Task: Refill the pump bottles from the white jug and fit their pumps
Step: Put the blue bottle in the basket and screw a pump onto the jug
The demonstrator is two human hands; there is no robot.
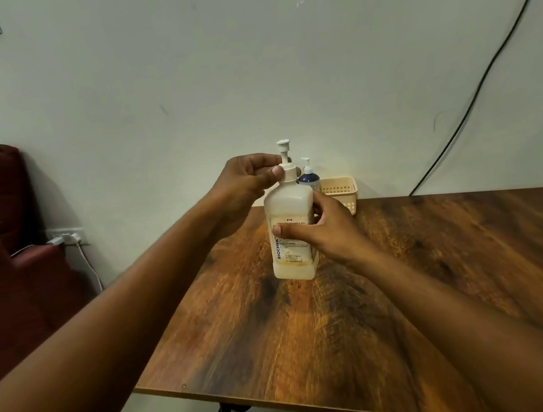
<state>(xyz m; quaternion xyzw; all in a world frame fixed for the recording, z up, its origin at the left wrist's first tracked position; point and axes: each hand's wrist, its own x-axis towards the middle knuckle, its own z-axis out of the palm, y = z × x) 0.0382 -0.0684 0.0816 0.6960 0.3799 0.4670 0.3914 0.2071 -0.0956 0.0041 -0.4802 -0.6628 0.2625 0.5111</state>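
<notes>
White pump bottle [290, 234] upright between right hand [326, 229] and left hand [246, 183].

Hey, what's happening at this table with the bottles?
A person is fitting a pump onto a white pump bottle standing on the wooden table. The right hand grips the bottle's body, while the left hand pinches the white pump collar at the neck. Behind it stand a blue pump bottle, pump already on, and a beige basket. No jug is in view.
</notes>
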